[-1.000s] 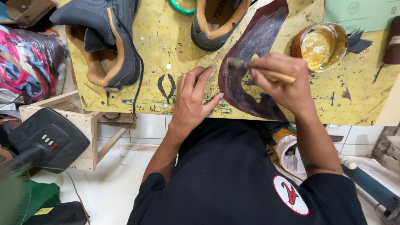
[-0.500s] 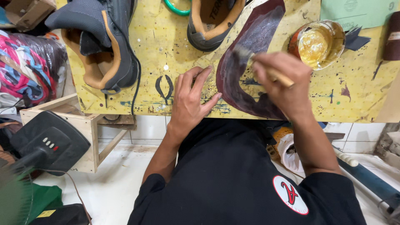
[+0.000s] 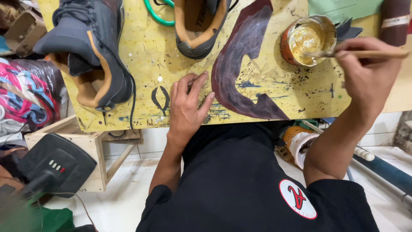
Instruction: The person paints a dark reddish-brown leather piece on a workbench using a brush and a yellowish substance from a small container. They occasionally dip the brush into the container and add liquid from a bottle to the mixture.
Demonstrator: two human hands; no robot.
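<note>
Partly, brush [image 3: 365, 54] tip hidden inside glue tin [image 3: 308, 39].

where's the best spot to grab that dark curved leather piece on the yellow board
Probably the wide lower foot of the leather piece, from the near edge by the left hand. It lies flat there, free of the glue tin and the right hand holding the brush.

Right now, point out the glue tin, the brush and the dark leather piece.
glue tin [image 3: 288, 45]: head view, on its outer left wall.
brush [image 3: 377, 54]: head view, on its wooden handle.
dark leather piece [image 3: 234, 68]: head view, on its broad middle.
</note>
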